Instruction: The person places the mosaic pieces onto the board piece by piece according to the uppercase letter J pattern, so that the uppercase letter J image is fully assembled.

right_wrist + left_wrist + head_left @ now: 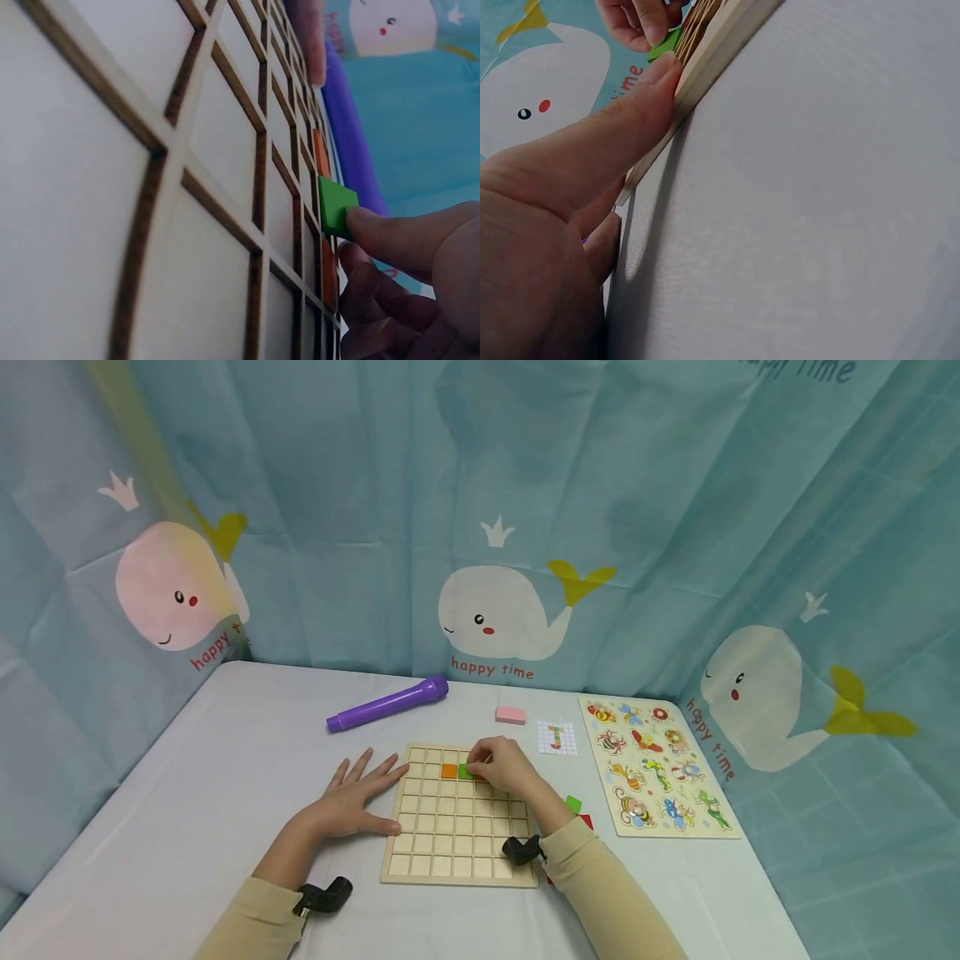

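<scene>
A wooden grid board (457, 883) lies on the white table. My right hand (506, 767) pinches a green square tile (337, 206) between thumb and fingers at a cell in one of the far rows. The tile looks tilted in the right wrist view; whether it is seated is unclear. An orange tile (449, 771) sits in the cell to its left, and another orange tile (328, 274) lies on its other side, partly hidden by the fingers in the head view. Fingers spread, my left hand (348, 797) touches the board's left edge with thumb and fingertips.
Beyond the board lie a purple microphone-shaped toy (387, 704), a pink block (511, 716) and a small pattern card (557, 737). A picture puzzle board (660, 768) is at the right. Loose green (573, 804) and red tiles (587, 820) lie partly behind my right forearm.
</scene>
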Demonstrator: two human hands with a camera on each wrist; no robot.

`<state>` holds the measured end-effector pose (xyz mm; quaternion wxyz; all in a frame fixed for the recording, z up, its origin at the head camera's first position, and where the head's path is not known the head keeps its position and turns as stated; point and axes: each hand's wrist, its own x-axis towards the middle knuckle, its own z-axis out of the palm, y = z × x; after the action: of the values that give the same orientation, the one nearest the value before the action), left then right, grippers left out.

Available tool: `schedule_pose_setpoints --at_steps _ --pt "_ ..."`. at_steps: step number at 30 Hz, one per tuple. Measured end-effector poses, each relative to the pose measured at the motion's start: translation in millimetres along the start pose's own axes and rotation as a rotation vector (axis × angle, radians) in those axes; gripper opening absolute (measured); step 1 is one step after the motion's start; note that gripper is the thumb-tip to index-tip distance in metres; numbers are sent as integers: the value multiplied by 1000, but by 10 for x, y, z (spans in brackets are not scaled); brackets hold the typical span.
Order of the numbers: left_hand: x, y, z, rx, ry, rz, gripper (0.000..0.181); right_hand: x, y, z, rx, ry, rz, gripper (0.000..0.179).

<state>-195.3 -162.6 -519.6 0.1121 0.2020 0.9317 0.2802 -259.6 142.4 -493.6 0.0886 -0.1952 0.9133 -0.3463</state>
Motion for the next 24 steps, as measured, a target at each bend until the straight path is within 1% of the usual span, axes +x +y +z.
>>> schedule_pose_setpoints --at_steps 4,11,15,20,24 --pt "5 -5 9 -5 1 1 106 -5 -6 13 -23 6 7 7" --pt "-13 23 17 -37 19 25 103 -22 -9 26 -66 9 10 9" --pt "-19 26 16 -37 22 24 103 -47 -20 -1 -57 12 16 8" --pt "-14 19 8 -41 20 22 104 -109 -26 -71 -11 30 22 6" --pt "14 -31 42 -40 24 14 105 -175 6 -120 -1 35 29 7"
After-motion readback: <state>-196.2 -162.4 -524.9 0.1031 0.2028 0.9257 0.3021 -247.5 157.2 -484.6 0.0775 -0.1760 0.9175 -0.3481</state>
